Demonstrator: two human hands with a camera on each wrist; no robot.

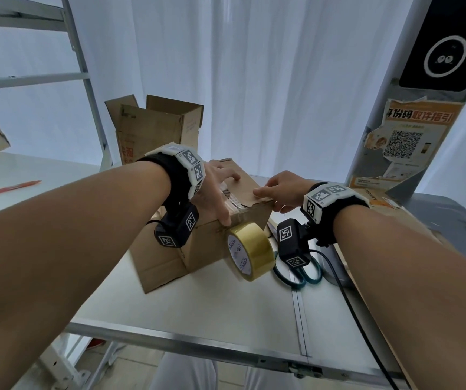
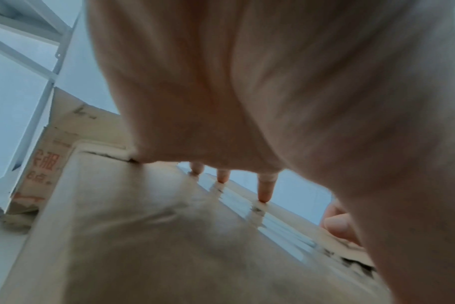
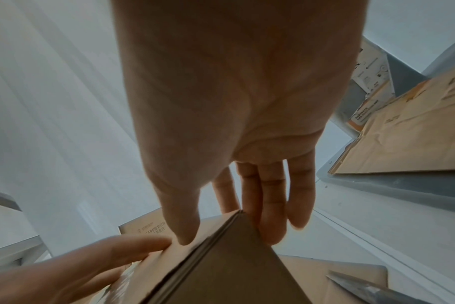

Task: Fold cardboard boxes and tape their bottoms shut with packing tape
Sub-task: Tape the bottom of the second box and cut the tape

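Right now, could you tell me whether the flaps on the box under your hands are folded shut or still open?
Folded shut: the flaps of the box lie flat, with tape over the seam, under the left hand and right hand.

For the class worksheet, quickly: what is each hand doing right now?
Left hand: open, fingers pressing the taped seam on the cardboard box.
Right hand: grips the box's right top edge.

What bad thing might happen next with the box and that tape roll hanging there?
The tape roll hangs off the box by its strip, so it may tug the tape loose. The flap edges look ragged, so the tape might stick badly. The scissors lie near the right hand, which might bump them.
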